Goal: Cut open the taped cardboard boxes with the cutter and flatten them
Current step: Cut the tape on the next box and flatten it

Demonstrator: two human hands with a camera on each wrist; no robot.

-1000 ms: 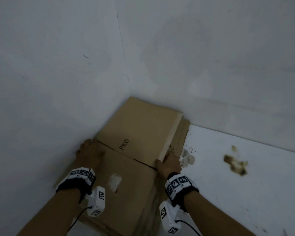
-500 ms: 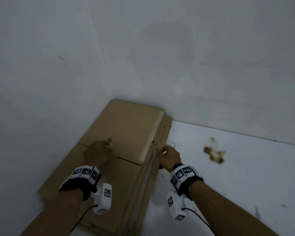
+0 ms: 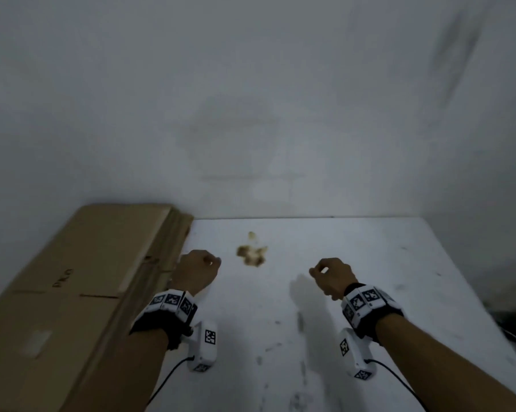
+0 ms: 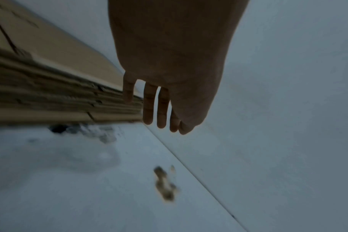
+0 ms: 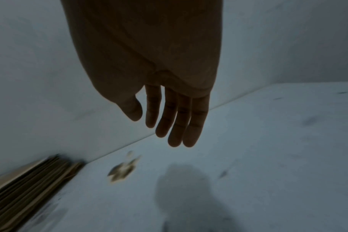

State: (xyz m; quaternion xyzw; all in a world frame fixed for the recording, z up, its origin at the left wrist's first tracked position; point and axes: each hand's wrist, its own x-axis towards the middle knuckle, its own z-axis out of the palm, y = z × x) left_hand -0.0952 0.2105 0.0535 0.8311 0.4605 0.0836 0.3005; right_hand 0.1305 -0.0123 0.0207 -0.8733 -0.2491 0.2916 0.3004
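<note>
— Where are the boxes sitting?
— I'm seeing the flattened cardboard boxes (image 3: 81, 281) lying stacked against the left wall.
— And the hands?
— My left hand (image 3: 195, 270) and right hand (image 3: 334, 276) are hanging empty, fingers (image 5: 169, 119) loose, over the white floor (image 3: 370, 292).

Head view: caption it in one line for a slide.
Both hands, left and right, hang empty above the white floor beside flattened cardboard.

your flattened cardboard stack (image 3: 81, 281): tan, dark lettering | floor (image 3: 370, 292): white, brown stain (image 3: 252, 254) | your wrist bands (image 3: 173, 303): black-and-white square markers
</note>
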